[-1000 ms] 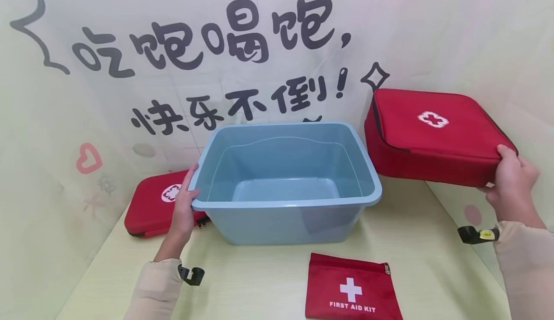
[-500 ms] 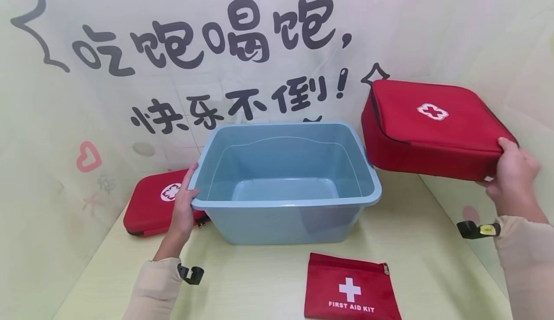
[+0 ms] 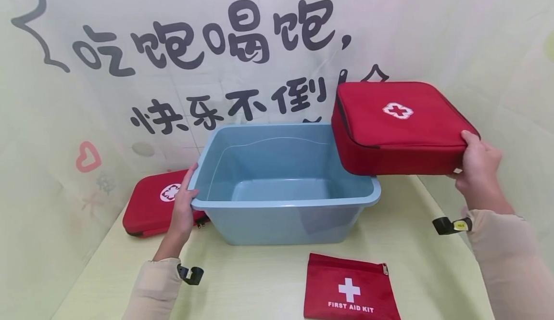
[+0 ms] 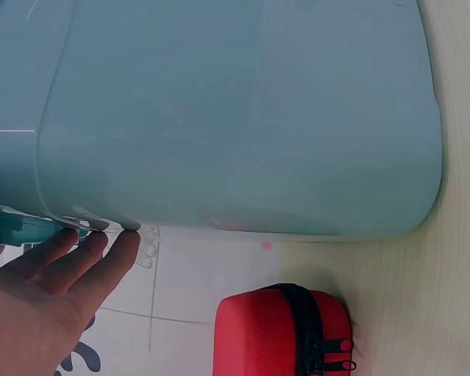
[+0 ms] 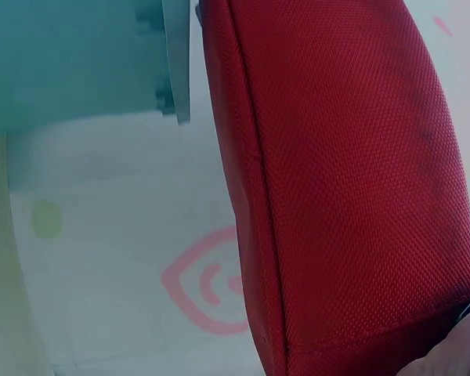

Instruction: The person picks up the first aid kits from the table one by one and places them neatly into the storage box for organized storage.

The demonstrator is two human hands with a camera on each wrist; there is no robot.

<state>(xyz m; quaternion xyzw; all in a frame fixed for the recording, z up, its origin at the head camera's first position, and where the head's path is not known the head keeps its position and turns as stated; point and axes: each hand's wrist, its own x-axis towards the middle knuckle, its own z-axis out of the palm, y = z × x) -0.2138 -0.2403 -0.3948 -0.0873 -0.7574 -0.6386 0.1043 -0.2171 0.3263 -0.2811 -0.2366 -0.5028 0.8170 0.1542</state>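
Note:
A big red first aid bag (image 3: 398, 132) is held up at the right side of the light blue plastic tub (image 3: 283, 224), its left part over the tub's right rim. My right hand (image 3: 480, 166) grips the bag at its near right corner, thumb on top; in the right wrist view the bag's woven side (image 5: 352, 172) fills much of the frame. My left hand (image 3: 182, 209) holds the tub at its left rim, thumb at the front corner. The left wrist view shows those fingers (image 4: 102, 266) against the outer wall, their tips partly hidden. The tub's visible floor is bare.
A flatter red first aid case (image 3: 151, 204) lies left of the tub, partly behind my left hand. A red zip pouch (image 3: 350, 286) marked FIRST AID KIT lies in front on the pale tabletop (image 3: 242, 281). A printed wall (image 3: 277, 60) stands behind, with side walls beyond both table edges.
My right hand has lifted the bag slightly and carried it left, from beside the tub to over its right rim. The left hand, tub, case and pouch stay put.

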